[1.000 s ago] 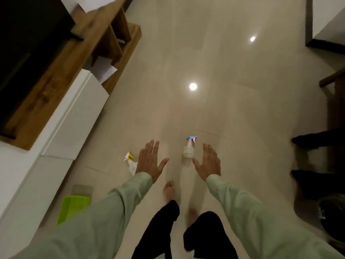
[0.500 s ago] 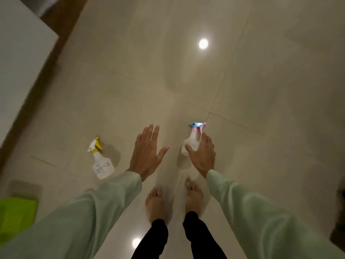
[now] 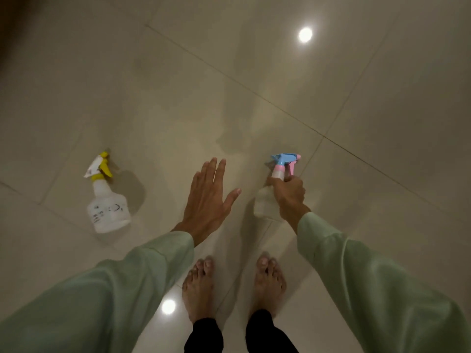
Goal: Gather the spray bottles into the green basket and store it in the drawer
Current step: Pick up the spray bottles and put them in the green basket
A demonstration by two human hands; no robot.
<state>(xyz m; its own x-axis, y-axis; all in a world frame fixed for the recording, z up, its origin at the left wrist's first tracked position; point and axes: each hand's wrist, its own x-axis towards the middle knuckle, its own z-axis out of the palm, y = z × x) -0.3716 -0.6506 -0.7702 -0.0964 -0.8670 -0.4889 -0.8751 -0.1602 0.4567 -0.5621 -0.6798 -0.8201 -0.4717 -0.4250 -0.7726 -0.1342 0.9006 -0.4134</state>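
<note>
Nearby, yellow-nozzled bottle [image 3: 107, 200] stands beside open left hand [image 3: 207, 200].

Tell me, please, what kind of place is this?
Probably a room in a home. The floor is large glossy beige tiles mirroring ceiling lights, the person stands barefoot, and household spray bottles are here: a yellow-topped one on the floor, a blue-and-pink one in the right hand.
</note>
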